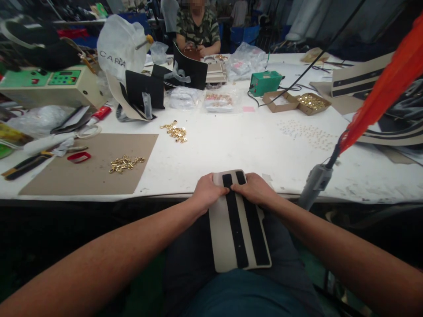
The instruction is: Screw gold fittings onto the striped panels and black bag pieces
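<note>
A beige panel with two black stripes [220,237] lies over my lap, its far end against the front edge of the white table [231,145]. My left hand [209,192] grips its far left side, thumb pressed on the left stripe. On the far right side my right hand [254,188] holds the same panel, its thumb pointing inward near the other thumb. The fingers under the panel are hidden. Gold chain pieces [125,164] rest on a brown board [89,180] to the left, and small gold parts [177,133] lie farther back.
A grey post with orange material [313,182] rises at the right table edge. Farther back are a green box [266,82], a carton of gold pieces [311,103], black panels [144,89] and plastic bags. Pliers [28,165] lie left. Across the table sits a person [198,28].
</note>
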A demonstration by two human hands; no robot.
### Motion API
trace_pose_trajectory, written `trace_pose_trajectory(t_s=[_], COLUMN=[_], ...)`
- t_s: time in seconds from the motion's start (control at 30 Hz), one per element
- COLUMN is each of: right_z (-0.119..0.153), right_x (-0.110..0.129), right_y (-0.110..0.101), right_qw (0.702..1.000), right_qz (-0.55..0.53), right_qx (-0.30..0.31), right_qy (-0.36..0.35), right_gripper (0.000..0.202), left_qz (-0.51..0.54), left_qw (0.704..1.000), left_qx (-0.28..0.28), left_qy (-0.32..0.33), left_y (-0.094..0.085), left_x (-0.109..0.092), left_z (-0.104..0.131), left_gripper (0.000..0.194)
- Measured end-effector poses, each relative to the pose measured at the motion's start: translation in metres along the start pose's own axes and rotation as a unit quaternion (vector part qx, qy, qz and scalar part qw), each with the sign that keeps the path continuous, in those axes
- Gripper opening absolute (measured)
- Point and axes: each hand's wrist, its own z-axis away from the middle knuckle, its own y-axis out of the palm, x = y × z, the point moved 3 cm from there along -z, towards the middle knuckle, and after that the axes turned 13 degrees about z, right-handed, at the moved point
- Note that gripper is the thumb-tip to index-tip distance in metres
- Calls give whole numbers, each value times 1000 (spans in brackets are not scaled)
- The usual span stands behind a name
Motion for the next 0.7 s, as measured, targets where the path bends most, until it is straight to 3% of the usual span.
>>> trace_pose_trajectory(t_s=[0.17,0.23,0.3,0.37,0.43,0.5,0.57,0.7], right_z=[-4,-4,-4,-4,-4,-5,-7,-4], right_x=[1,1,1,1,3,4,6,9], right_y=[1,1,0,0,-1,-1,-2,-6], right_qw=[1000,999,999,999,999,1000,1000,999], right_qz=[30,34,36,36,32,27,23,11], right_qx=[-2,-4,-9,-12,-12,-9,-9,-38], right_qy=[8,11,16,19,17,11,5,-32], right_gripper=[20,21,24,26,24,21,19,18], left_qz=[-61,-91,-133,-198,-266,-297,-295,-274], left_qw=[998,995,986,955,905,876,876,889], left_qx=[3,-8,-35,-58,-45,-7,14,0], left_qy=[14,36,98,214,330,381,381,367], left_y=[-2,-7,-13,-16,-14,-9,-5,-2], left_x=[-6,-12,-18,-23,-20,-11,0,12], left_z=[-6,-3,4,13,22,25,20,6], left_gripper=[32,46,66,74,62,43,30,26])
